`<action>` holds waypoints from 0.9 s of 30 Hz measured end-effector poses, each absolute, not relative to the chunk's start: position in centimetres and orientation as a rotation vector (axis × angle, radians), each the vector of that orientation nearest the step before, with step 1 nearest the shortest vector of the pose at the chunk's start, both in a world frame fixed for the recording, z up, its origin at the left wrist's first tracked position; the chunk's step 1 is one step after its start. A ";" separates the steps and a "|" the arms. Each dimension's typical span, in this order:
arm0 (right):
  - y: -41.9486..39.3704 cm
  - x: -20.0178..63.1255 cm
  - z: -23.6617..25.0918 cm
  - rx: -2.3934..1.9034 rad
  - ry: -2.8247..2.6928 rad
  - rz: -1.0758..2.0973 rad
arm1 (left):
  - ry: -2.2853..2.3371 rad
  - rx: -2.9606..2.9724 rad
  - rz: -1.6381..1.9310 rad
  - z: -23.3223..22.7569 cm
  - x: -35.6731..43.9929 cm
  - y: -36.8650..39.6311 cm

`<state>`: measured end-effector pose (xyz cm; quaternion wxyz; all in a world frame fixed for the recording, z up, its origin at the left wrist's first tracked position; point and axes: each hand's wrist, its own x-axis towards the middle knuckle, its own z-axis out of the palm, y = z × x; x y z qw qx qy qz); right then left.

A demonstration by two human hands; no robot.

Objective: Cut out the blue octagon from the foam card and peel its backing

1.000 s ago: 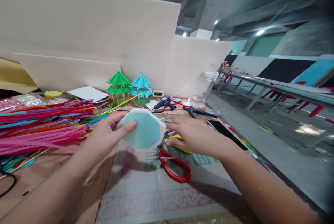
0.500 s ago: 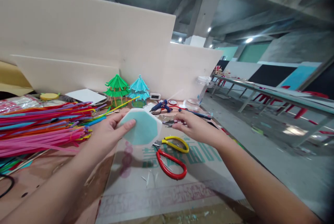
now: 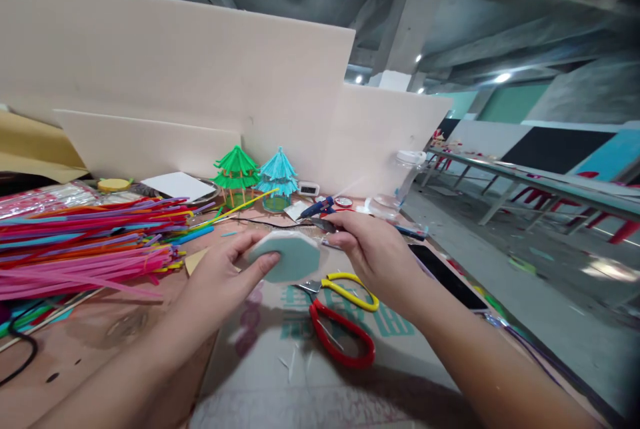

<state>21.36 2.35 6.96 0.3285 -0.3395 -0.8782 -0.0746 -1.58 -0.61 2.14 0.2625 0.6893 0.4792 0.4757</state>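
My left hand [image 3: 235,275] pinches a pale octagonal piece [image 3: 295,259], thumb on its light teal face; a white edge shows along the top. To the right, my right hand [image 3: 373,252] has its fingers curled together around a dark pointed tool [image 3: 323,223]. Only the tip of that tool sticks out to the left; my fingers hide the rest, so its exact kind is unclear. Below and between the hands lie scissors [image 3: 343,319] with one yellow and one red handle, on a printed sheet [image 3: 280,375] with thin white scraps.
Many coloured pipe cleaners [image 3: 90,249] are heaped at the left. Green [image 3: 237,172] and light blue [image 3: 279,172] tiered pavilion models stand at the back. A blue glue gun [image 3: 317,207], a clear plastic jar [image 3: 400,179] and a phone [image 3: 447,277] are farther right.
My right hand has closed on the dark tool from the table and lifted it a little. The octagonal piece has tilted flatter in my left hand. The view has shifted, showing the phone.
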 end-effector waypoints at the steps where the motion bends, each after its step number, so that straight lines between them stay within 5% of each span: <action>1: 2.4 21.5 7.0 -0.885 -2.308 -0.180 | 1.314 1.880 1.281 2.2 -1.6 -0.6; 13: 1.5 24.6 2.3 -1.479 -2.856 0.169 | 1.399 1.636 1.379 2.0 -3.3 0.8; 27: 1.0 24.9 -0.2 -1.471 -2.684 0.164 | 1.474 1.709 1.391 2.7 -3.0 0.2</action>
